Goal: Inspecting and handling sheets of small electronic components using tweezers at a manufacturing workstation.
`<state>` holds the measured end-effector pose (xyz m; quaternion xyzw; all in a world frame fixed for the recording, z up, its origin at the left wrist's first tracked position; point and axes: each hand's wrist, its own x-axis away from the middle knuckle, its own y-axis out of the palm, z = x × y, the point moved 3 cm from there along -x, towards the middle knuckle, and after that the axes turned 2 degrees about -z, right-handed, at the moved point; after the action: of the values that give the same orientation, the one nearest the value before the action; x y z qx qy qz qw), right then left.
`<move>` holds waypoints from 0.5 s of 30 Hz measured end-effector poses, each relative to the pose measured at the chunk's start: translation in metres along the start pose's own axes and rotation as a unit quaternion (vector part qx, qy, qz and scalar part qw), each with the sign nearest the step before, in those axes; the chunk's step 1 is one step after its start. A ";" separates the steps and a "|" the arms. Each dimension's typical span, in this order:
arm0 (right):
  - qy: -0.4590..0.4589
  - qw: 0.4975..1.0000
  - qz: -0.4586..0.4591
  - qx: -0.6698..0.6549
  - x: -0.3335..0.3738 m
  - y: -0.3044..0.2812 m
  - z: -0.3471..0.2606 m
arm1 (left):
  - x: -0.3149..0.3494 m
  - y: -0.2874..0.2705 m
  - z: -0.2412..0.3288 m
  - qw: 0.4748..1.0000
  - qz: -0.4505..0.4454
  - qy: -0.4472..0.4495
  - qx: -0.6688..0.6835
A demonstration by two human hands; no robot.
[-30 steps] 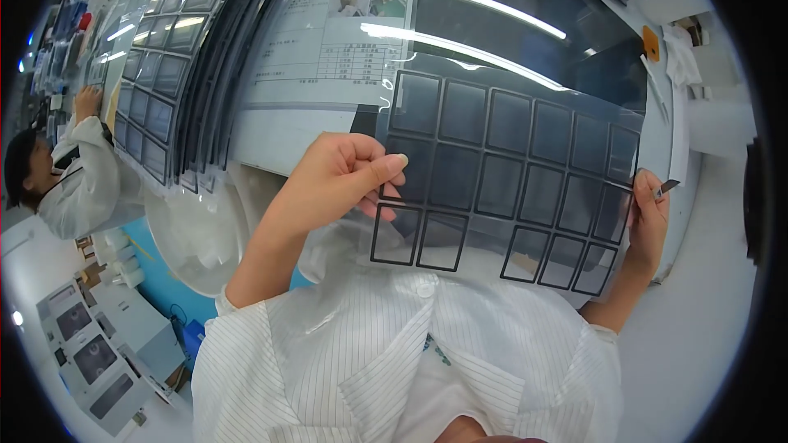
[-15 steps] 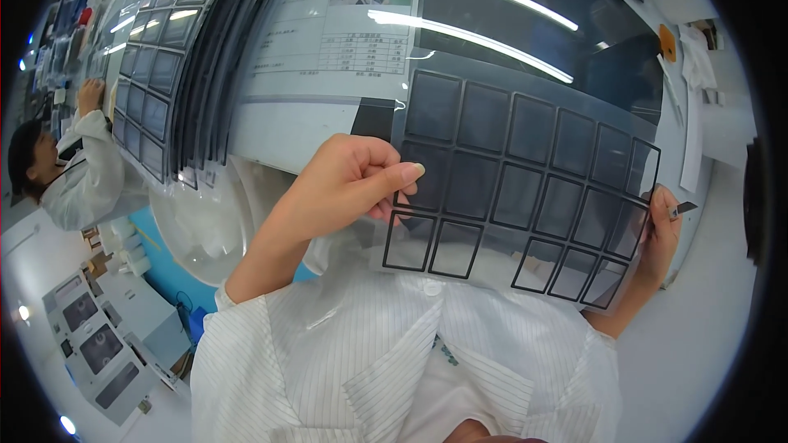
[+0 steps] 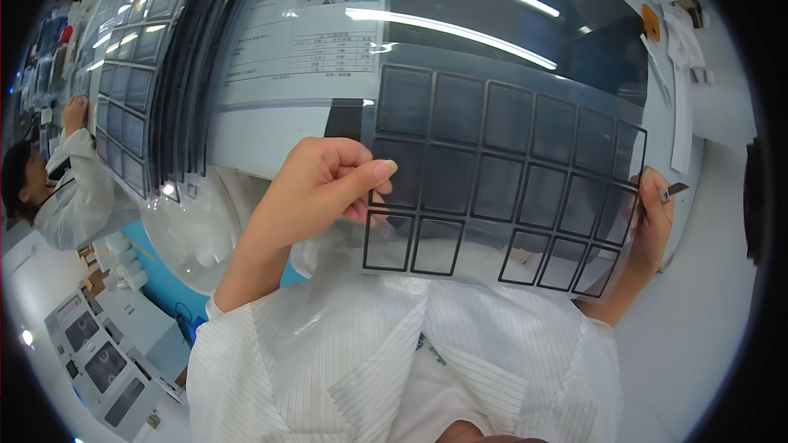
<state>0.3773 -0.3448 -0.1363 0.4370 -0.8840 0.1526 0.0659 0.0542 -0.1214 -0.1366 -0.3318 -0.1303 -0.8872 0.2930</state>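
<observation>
Leftward in the head view slide the left hand [image 3: 316,184], the right hand [image 3: 652,209] and the wide clear plastic sheet bearing black rectangular frames [image 3: 495,184]; the things around them shift the same way since the previous frame, so the viewpoint seems to have moved more than the hands.

The sheet lies between the hands, its long axis running from one to the other and dipping slightly toward the right. Neither hand is nearer: both touch it. The left fingers pinch the left edge, thumb in front, other fingertips showing through the film. The right fingers close on the right edge, largely hidden behind it, and also hold a small dark-tipped, blade-like tool [image 3: 675,190] pointing outward. The bottom row of frames has a gap at its third place.

The upper part is seen against a dark glossy panel [image 3: 484,0] on the pale surface [image 3: 263,139]; the lower edge overlaps the white striped coat [image 3: 287,361]. Whether the sheet touches the surface, I cannot tell. Beyond the left forearm, a row of dark framed sheets [image 3: 123,107] limits room on that side, above a white plastic-lined bin [image 3: 185,238].
</observation>
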 end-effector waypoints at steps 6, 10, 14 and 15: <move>-0.006 1.000 -0.018 -0.004 -0.003 0.000 0.001 | 0.000 -0.002 0.000 1.000 -0.005 0.001 0.011; -0.003 1.000 -0.023 -0.002 -0.003 -0.001 -0.001 | -0.001 -0.004 -0.001 1.000 -0.016 0.008 -0.008; -0.004 1.000 -0.020 -0.007 -0.001 -0.001 0.001 | -0.003 -0.003 -0.003 1.000 -0.013 0.007 -0.013; -0.004 1.000 -0.020 -0.016 -0.002 0.000 0.004 | -0.003 -0.003 -0.004 1.000 -0.014 0.012 -0.017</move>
<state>0.3788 -0.3442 -0.1403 0.4540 -0.8776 0.1356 0.0725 0.0519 -0.1190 -0.1416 -0.3245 -0.1160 -0.8971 0.2764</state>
